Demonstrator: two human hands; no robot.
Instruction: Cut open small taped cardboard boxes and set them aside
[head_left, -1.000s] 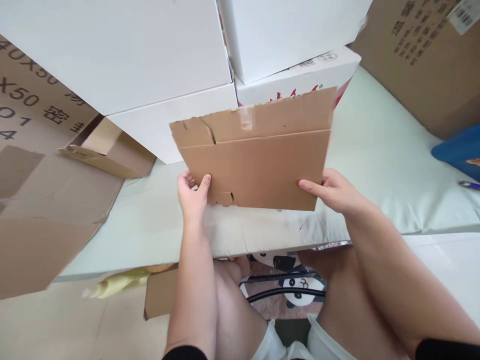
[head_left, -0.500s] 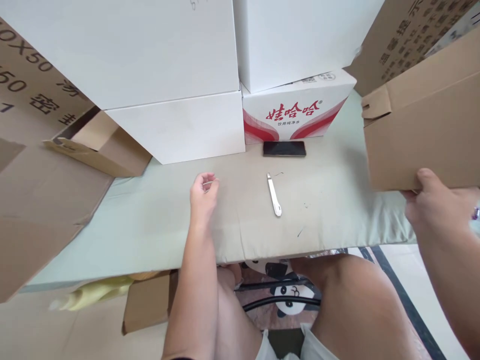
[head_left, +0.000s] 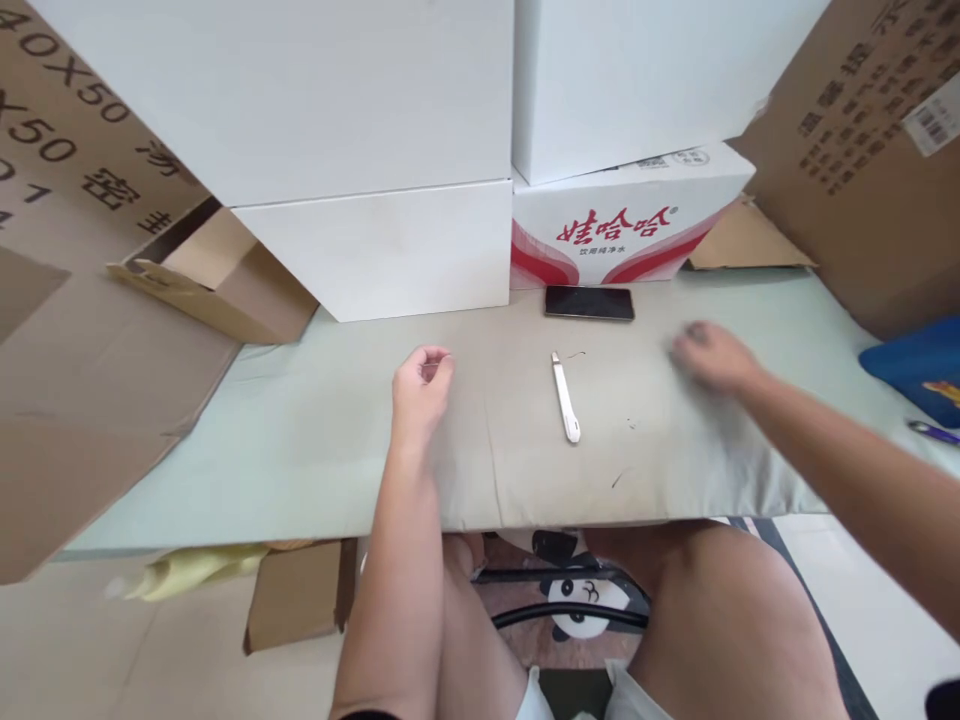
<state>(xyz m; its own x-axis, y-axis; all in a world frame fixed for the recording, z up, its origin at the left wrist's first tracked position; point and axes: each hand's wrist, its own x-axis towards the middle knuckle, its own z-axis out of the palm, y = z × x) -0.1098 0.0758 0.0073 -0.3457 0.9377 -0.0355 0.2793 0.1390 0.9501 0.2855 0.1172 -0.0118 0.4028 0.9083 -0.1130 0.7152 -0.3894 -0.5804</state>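
My left hand (head_left: 422, 385) hovers over the cloth left of centre, its fingers curled in a pinch. A thin pale line shows at the fingertips, too small to name. To its right a white utility knife (head_left: 566, 400) lies on the cloth, a thin dark scrap by its tip. My right hand (head_left: 712, 358), smeared by motion, is low over the cloth on the right; its fingers cannot be made out. Between the two hands, farther back, lies a black phone (head_left: 589, 303) in front of a white and red water carton (head_left: 630, 235).
White boxes (head_left: 375, 250) are stacked at the back. An open cardboard box (head_left: 232, 270) stands left, beside large printed cardboard (head_left: 82, 200). Flat brown cardboard (head_left: 750, 240) lies back right. A blue item (head_left: 915, 365) and purple pen-like object (head_left: 934, 432) sit at the right edge.
My right hand has let go of the brown cardboard piece and moved left over the cloth. The left hand stays pinched in nearly the same place. The view has shifted slightly.
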